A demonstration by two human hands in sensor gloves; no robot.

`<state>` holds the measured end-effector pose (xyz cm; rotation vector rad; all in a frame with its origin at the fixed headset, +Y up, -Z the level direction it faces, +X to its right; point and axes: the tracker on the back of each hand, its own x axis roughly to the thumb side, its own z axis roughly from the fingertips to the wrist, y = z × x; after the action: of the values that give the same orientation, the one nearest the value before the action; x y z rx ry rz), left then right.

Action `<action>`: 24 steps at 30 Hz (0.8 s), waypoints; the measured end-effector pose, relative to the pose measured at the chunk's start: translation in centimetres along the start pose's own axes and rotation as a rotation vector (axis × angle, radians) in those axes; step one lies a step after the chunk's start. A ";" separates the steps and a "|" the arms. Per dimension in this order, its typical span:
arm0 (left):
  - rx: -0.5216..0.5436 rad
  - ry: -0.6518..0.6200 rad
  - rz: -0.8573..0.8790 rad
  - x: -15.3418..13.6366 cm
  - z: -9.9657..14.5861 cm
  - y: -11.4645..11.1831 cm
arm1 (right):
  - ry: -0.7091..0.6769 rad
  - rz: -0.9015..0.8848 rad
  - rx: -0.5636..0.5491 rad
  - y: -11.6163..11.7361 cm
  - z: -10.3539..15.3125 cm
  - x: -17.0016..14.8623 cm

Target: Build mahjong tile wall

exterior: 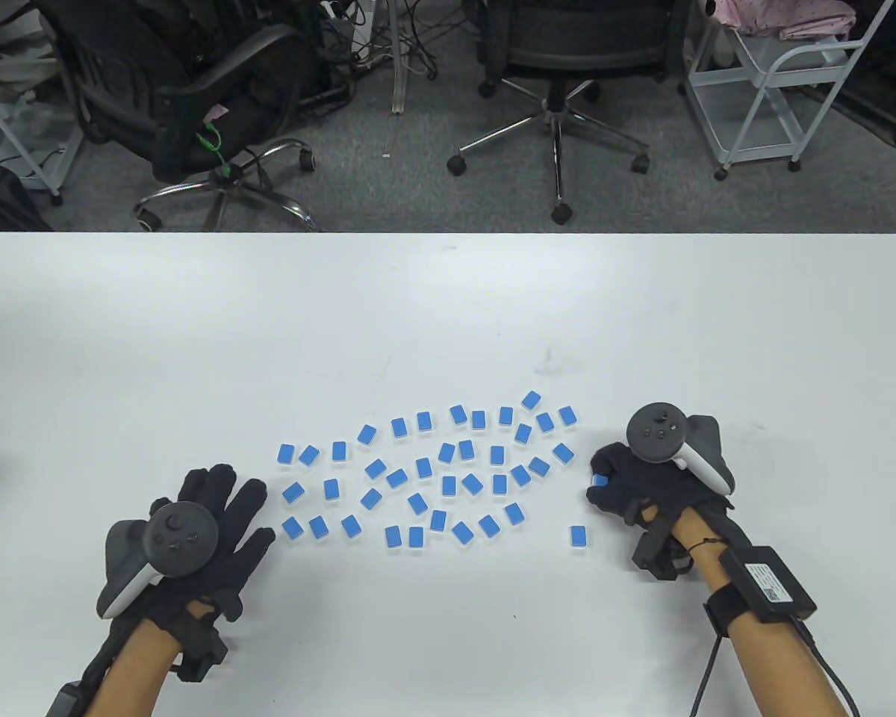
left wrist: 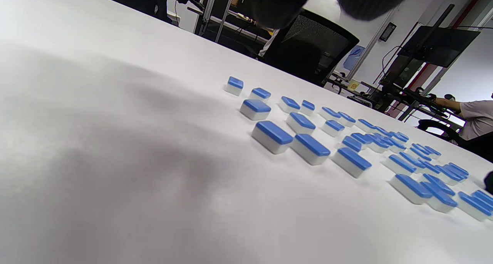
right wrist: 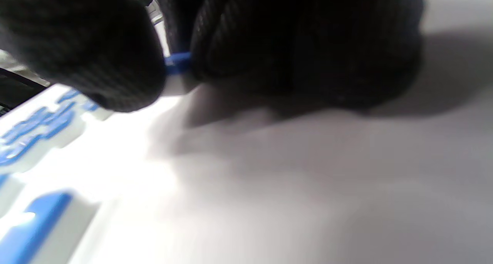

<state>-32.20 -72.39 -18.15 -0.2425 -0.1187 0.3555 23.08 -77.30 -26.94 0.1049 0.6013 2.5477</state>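
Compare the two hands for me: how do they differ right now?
The left hand lies flat with fingers spread, while the right hand is curled. The left hand holds nothing, beside the scattered tiles; the right hand pinches one blue tile at its fingertips. Both wear black gloves with a tracker on the back and rest on the white table.

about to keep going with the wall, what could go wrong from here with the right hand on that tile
The right hand pinches one tile at its edge; only a sliver of blue shows between the fingers, so it may slip or flip face up. The scattered tiles lie close and at mixed angles, so a sweep could knock neighbours. The left hand lies spread beside the tiles, steadying nothing.
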 end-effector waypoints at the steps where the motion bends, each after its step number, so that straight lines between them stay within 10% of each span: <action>1: 0.000 0.000 -0.002 0.0 0.0 0.0 | -0.012 0.003 0.003 0.3 0.7 -0.1; 24: -0.031 0.017 0.085 -0.9 -0.4 -0.4 | -0.165 0.222 -0.024 2.7 3.6 1.8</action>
<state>-32.81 -73.15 -18.50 -0.2817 -0.0970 0.4359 20.95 -77.02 -22.65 0.3890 0.5192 2.7229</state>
